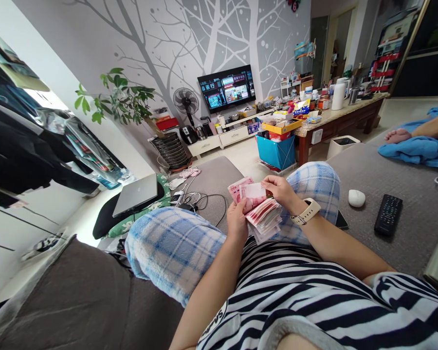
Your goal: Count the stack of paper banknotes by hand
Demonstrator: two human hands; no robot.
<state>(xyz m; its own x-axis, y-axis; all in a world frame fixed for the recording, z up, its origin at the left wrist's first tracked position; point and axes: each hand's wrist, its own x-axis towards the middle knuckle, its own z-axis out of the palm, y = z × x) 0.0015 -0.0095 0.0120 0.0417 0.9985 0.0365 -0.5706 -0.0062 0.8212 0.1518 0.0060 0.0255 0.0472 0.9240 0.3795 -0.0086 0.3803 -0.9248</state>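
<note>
A folded stack of red and pink banknotes point(264, 216) sits over my lap, its lower ends fanned toward me. My left hand point(238, 219) is closed around the stack's left side, thumb on top. At the stack's upper right, my right hand point(280, 190) pinches the edge of a note, where a pale whitish patch point(254, 190) shows on the pink. Which single note the right fingers grip is partly hidden. A watch with a cream strap point(306, 212) is on my right wrist.
On the grey sofa to my right lie a white mouse point(356, 198), a black remote control point(388, 215) and another person's bare foot point(398, 135) on a blue cloth. Left are a laptop point(136, 195) and tangled cables point(193, 200). A cluttered table point(334, 114) stands ahead.
</note>
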